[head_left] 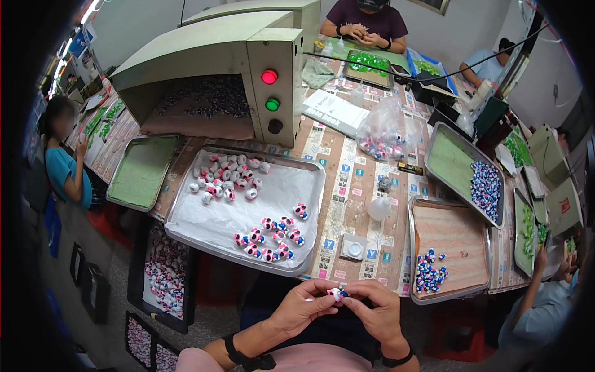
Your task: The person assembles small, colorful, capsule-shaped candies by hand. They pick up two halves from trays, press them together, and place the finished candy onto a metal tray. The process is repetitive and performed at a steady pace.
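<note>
In front of my body a small toy figurine (336, 294), with a white head and a blue body part, is pinched between both hands. My left hand (302, 308) grips the white head side, its fingers closed. My right hand (378, 311) closes its thumb and fingers on the blue side. Beyond them, a metal tray (207, 221) lined with white paper holds loose white-and-pink toy heads (226, 173) and several figurines (273, 239) with bodies. On the right, a paper-lined tray (452, 239) carries small blue-and-white toy bodies (430, 273).
A white dish (354, 248) and a clear squeeze bottle (380, 209) stand between the trays. Behind is a tunnel-shaped machine (273, 56) with lit buttons. A bag of figurines (387, 130) lies mid-table. Black bins (164, 276) sit low at left. Other people work around the table.
</note>
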### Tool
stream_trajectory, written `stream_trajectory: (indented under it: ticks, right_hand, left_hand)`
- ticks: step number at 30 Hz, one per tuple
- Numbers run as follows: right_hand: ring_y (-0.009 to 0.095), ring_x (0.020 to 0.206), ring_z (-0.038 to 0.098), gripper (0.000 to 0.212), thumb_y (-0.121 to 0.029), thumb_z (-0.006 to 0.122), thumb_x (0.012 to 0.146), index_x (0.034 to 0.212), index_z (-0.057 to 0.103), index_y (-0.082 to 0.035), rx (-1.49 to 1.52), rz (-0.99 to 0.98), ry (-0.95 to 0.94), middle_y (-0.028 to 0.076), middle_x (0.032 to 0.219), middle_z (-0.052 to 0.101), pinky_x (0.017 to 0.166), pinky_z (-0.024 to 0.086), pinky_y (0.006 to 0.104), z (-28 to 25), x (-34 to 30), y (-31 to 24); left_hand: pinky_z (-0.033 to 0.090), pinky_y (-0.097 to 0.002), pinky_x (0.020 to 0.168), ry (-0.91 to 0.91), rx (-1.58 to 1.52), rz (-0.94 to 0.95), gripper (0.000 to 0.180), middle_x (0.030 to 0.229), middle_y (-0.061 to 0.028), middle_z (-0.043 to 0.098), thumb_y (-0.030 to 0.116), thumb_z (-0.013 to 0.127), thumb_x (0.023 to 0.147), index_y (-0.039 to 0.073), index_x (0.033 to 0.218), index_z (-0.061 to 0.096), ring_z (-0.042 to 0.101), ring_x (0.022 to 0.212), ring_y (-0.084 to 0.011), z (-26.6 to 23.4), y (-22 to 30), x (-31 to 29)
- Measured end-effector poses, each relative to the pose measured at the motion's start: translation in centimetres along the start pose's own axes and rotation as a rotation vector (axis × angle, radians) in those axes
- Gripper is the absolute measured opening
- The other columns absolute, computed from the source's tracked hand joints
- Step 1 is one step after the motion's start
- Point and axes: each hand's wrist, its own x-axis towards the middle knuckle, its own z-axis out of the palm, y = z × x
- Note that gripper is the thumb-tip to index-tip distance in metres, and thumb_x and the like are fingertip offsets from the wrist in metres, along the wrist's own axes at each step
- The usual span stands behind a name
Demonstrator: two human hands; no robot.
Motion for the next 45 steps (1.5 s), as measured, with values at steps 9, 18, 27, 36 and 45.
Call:
stream_trajectory:
  ticks: [9, 18, 27, 36, 45]
  right_hand:
    - [0.016, 0.079, 0.064, 0.019, 0.000, 0.076, 0.072, 0.091, 0.072, -0.002, 0.001, 0.030, -0.031, 0.010, 0.087, 0.068, 0.069, 0.050, 0.0242, -0.1, -0.4, 0.6]
    - [0.016, 0.082, 0.064, 0.022, -0.004, 0.075, 0.075, 0.097, 0.072, -0.003, 0.114, 0.065, -0.077, 0.010, 0.090, 0.068, 0.072, 0.050, 0.0258, -0.5, -0.4, -0.1]
    - [0.015, 0.082, 0.063, 0.014, 0.004, 0.070, 0.078, 0.092, 0.070, 0.001, 0.005, 0.090, 0.246, 0.010, 0.089, 0.065, 0.073, 0.048, 0.0238, -2.7, -1.4, 1.0]
    - [0.014, 0.080, 0.061, 0.013, 0.001, 0.070, 0.079, 0.092, 0.070, 0.002, -0.030, 0.062, 0.247, 0.009, 0.088, 0.064, 0.070, 0.048, 0.0231, -3.3, -2.1, 1.8]
    - [0.015, 0.075, 0.060, 0.011, 0.003, 0.066, 0.078, 0.090, 0.068, 0.002, -0.319, 0.036, 0.542, 0.010, 0.087, 0.065, 0.063, 0.047, 0.0244, -8.9, -1.7, 2.3]
  left_hand:
    - [0.058, -0.0299, 0.077, 0.042, 0.153, 0.074, 0.026, 0.101, -0.0135, 0.064, 0.002, 0.067, 0.084, -0.002, 0.109, 0.061, 0.066, 0.088, -0.0201, -0.3, -0.3, -0.2]
    - [0.057, -0.0263, 0.073, 0.007, 0.370, 0.142, 0.029, 0.098, -0.0112, 0.064, 0.005, 0.067, 0.085, -0.002, 0.113, 0.060, 0.066, 0.084, -0.0160, 1.0, 1.5, -1.0]
    - [0.048, -0.0242, 0.052, 0.559, 1.303, 0.854, 0.022, 0.095, -0.0112, 0.064, 0.001, 0.067, 0.080, 0.003, 0.102, 0.067, 0.061, 0.066, -0.0147, -1.7, 10.2, -2.7]
    - [0.048, -0.0341, 0.075, 0.678, 1.713, 0.720, 0.018, 0.091, -0.0139, 0.063, 0.001, 0.062, 0.080, 0.002, 0.098, 0.066, 0.062, 0.084, -0.0303, -6.4, 14.6, -4.5]
    - [0.045, -0.0321, 0.074, 0.757, 1.618, 0.870, 0.022, 0.091, -0.0144, 0.059, -0.003, 0.060, 0.078, -0.002, 0.099, 0.065, 0.058, 0.083, -0.0259, -4.8, 14.2, -4.2]
